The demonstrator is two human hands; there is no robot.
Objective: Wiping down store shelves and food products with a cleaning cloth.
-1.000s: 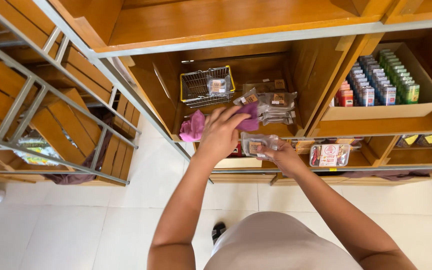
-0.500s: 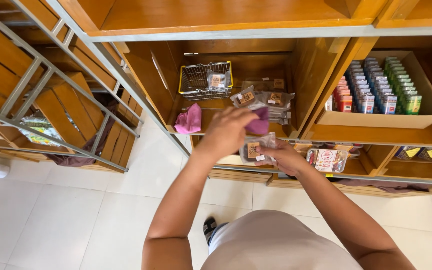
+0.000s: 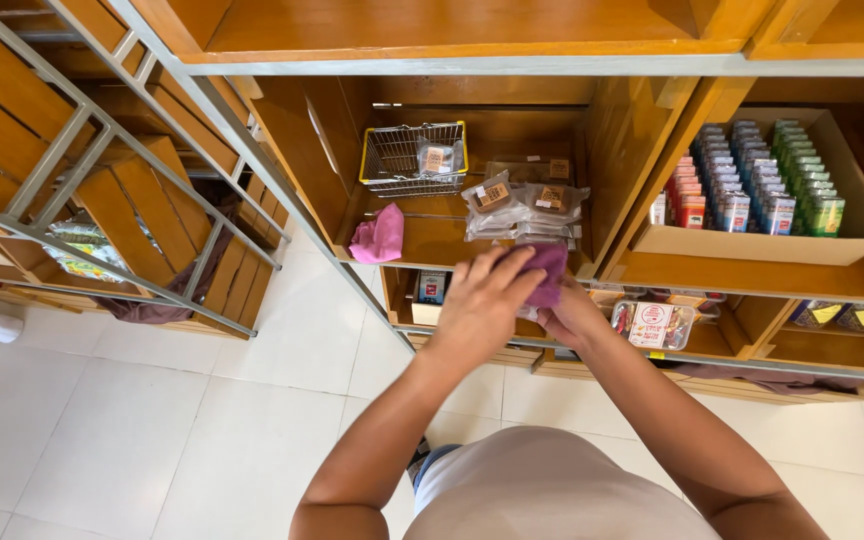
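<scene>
A shop: wooden shelves [image 3: 432, 235] of packaged goods [image 3: 522, 205], boxed stock [image 3: 752, 190].

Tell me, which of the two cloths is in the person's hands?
The purple cloth, gripped by the left hand with the right hand below it. The pink cloth lies loose on the wooden shelf, untouched.

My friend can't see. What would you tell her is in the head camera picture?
Two hands, left and right, meet at a purple cloth in front of a wooden shelf. On the shelf lie a pink cloth, clear packets and a small wire basket.
</scene>
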